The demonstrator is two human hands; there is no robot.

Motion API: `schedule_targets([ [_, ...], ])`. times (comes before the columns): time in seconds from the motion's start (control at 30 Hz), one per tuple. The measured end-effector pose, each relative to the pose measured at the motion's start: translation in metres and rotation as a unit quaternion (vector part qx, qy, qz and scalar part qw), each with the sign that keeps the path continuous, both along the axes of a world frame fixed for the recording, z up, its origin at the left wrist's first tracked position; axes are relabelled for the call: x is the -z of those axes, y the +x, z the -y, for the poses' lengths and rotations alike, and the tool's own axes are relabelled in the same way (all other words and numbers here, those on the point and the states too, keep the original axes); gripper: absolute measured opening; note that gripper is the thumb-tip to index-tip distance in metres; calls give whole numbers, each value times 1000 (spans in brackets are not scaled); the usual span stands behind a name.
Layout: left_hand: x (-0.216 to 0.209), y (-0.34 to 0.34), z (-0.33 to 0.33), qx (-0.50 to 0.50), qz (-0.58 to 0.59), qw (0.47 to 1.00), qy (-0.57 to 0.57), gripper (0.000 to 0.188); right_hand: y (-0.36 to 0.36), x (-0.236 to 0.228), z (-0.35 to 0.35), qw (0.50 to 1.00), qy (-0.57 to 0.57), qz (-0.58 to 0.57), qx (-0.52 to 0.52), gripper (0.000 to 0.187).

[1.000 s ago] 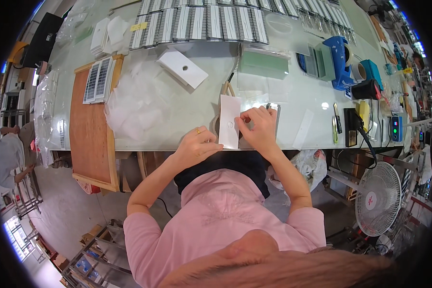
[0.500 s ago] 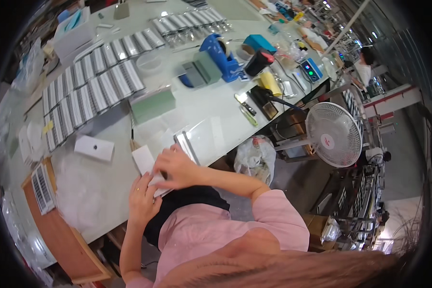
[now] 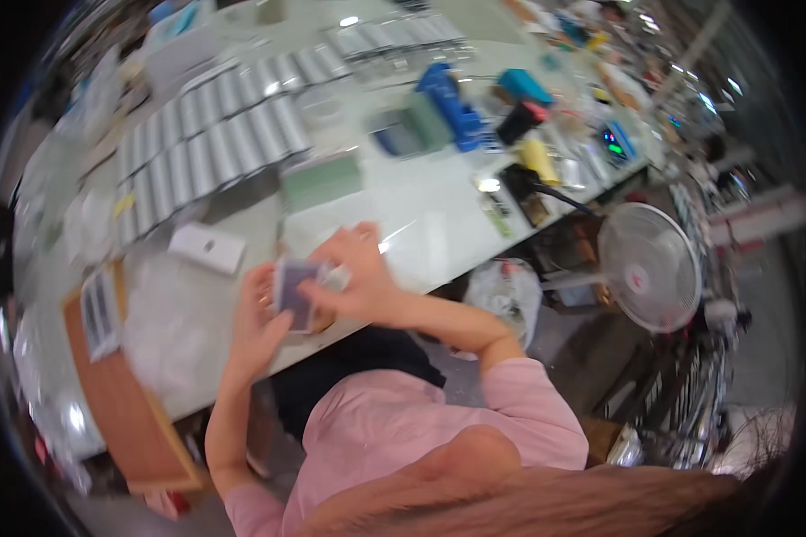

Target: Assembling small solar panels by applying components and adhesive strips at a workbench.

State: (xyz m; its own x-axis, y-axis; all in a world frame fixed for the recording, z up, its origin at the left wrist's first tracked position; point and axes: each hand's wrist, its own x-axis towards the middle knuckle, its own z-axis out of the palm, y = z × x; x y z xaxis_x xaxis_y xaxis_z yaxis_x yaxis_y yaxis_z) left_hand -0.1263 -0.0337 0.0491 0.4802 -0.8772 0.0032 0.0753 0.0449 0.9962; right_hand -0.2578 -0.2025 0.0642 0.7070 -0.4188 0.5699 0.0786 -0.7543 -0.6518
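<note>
Above the near edge of the table, I hold a small flat rectangular piece with a dark grey face and a pale border. My left hand grips its left side, thumb at the lower edge. From the right, my right hand is closed on its other side, the thumb lying over its face. A small whitish bit shows by the right fingers, too blurred to name. To the left of my hands lies a white box with a dark spot.
Rows of silvery flat packs fill the table's left and far parts. A green block and a blue holder stand beyond my hands. A white fan is at right, a brown wooden board at left.
My hands have lifted off the tabletop work and now hold the dark-faced piece up, its face showing. The view has shifted, so the table appears further right, and it is blurred.
</note>
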Motion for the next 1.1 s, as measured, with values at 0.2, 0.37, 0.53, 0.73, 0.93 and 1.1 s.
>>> schedule_targets([
  [0.2, 21, -1, 8, 76, -114, 983, 119, 54, -9, 28, 17, 935, 308, -172, -21, 21],
  [0.37, 19, -3, -2, 38, -119, 974, 190, 46, -7, 37, 14, 923, 329, -198, -32, 19],
  [0.53, 32, 2, -12, 9, -69, 965, 254, 52, -7, 46, 7, 962, 71, -265, 12, 31],
  [0.73, 51, 9, -15, 5, 10, 953, 304, 56, -8, 63, 3, 964, -82, -251, 40, 37],
  [0.93, 52, 9, -12, 18, -11, 951, 310, 56, -8, 54, 3, 957, -102, -263, 65, 47],
  [1.1, 58, 7, -13, 23, -5, 956, 291, 54, -10, 58, -1, 958, -99, -263, 57, 47],
])
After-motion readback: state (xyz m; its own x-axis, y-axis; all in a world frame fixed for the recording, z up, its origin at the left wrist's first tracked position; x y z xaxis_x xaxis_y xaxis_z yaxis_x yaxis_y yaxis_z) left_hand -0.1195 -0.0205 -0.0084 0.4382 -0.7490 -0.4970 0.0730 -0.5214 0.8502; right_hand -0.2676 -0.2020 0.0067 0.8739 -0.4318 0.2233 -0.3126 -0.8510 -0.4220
